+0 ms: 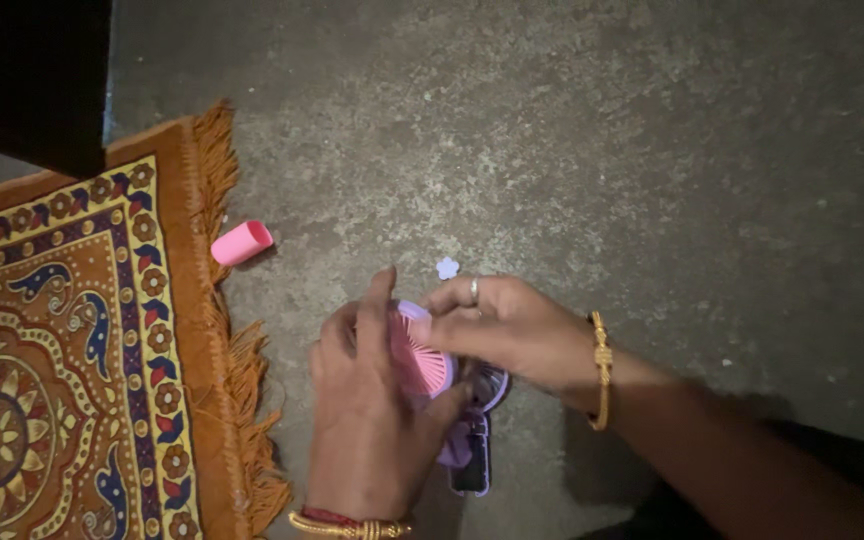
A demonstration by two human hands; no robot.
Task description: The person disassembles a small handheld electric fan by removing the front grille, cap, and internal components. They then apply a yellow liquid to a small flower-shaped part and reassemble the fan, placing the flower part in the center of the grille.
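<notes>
Both my hands hold a small hand-held fan over a grey concrete floor. My left hand (364,410) grips the round pink grille (424,362) from the left, thumb up along its edge. From the right, my right hand (497,328) pinches the same pink grille at its upper rim. Behind the grille sits the purple fan body (487,385), and its purple handle (470,462) points down toward me. A ring is on my right hand, and gold bangles are on both wrists.
A pink cylindrical cap (242,243) lies on the floor beside the fringe of a patterned orange rug (72,370) at left. A tiny purple flower-shaped piece (447,267) lies just above my hands. A dark object fills the top left corner.
</notes>
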